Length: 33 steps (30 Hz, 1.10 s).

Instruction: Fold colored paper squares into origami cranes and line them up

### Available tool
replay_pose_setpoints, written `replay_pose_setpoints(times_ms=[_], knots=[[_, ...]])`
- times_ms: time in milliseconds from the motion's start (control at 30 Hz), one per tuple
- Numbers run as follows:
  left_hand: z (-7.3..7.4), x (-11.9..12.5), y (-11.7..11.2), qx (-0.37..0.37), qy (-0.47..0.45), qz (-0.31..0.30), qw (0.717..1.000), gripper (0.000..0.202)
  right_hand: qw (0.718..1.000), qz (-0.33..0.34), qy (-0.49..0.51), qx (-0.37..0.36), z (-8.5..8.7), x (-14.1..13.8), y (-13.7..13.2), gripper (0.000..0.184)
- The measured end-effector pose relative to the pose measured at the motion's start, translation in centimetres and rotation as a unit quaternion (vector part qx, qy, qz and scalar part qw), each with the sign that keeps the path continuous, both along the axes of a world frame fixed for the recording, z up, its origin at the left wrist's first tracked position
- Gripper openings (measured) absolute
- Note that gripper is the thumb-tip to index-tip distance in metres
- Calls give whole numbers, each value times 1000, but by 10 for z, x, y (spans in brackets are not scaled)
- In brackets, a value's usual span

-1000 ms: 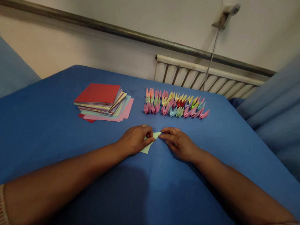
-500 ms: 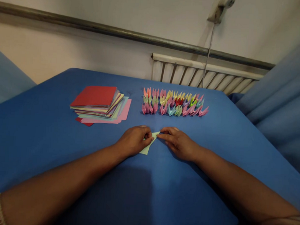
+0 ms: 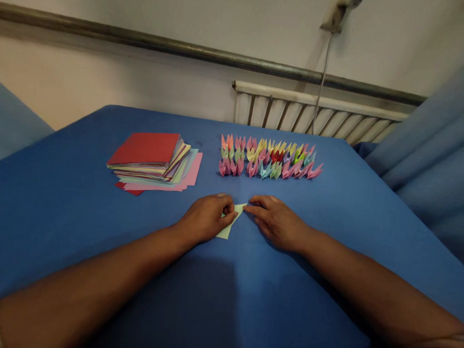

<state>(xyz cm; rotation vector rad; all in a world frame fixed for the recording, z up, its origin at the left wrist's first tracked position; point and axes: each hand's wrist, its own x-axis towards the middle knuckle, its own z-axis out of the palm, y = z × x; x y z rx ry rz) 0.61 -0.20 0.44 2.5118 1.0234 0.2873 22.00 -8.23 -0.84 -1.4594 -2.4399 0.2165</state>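
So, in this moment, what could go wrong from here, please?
If the left hand shifts on the pale green folded paper while the right hand is at its tip, a crease might go crooked. The paper stack has uneven edges, so a bump could slide it apart. The origami cranes stand close together; one nudge might topple several.

Blue tbl [image 3: 265,303] w/ multicol. ppr stack [image 3: 146,148], origami rows [image 3: 278,156] to its R, lt-green folded ppr [image 3: 225,232] nearer

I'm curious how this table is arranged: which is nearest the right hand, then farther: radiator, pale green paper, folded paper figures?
1. Pale green paper: left of the right hand
2. Folded paper figures: beyond the hand
3. Radiator: farthest, behind the table
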Motion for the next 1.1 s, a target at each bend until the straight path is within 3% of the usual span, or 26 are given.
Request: replay_pose_setpoints(times_ms=[367,567,1100], knots=[[-3,-2,1,-2,-7,-1,1000,14,999,-25,-22,-7,5,-5,-4,39],[-2,-2,0,-8,-15,-2,1000,15,998,-17,-58,-14,7,-7,-7,51],[1,-2,0,-12,-7,-2,1000,15,995,-77,-60,-6,5,-13,-8,39]])
